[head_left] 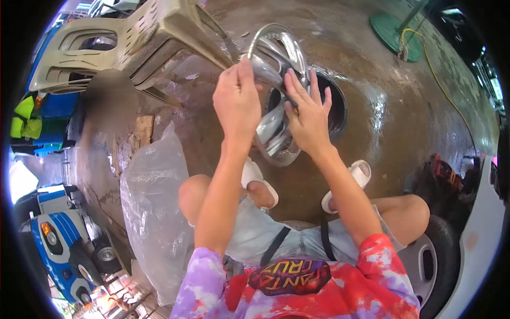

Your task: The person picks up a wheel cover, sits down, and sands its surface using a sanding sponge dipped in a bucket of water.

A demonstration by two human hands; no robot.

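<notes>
A shiny chrome wheel cover (272, 123) with curved spokes is held up, tilted on edge, in front of me. My left hand (239, 101) is closed on its left rim, with thumb and fingers pinching the edge. My right hand (308, 109) lies against the cover's right side, its fingers stretched out and spread over the spokes. Whatever may be under the right fingertips is hidden. Just behind the cover, a dark round tub or bucket (340, 109) rests on the wet floor, partly covered by my hand.
A beige plastic chair (143, 40) stands at upper left. Clear plastic sheeting (154, 202) lies by my left leg. A tyred wheel (446, 260) sits beside my right leg. A green round base (380, 29) with a yellow cord is at upper right. A blue-and-white vehicle (58, 239) is at far left.
</notes>
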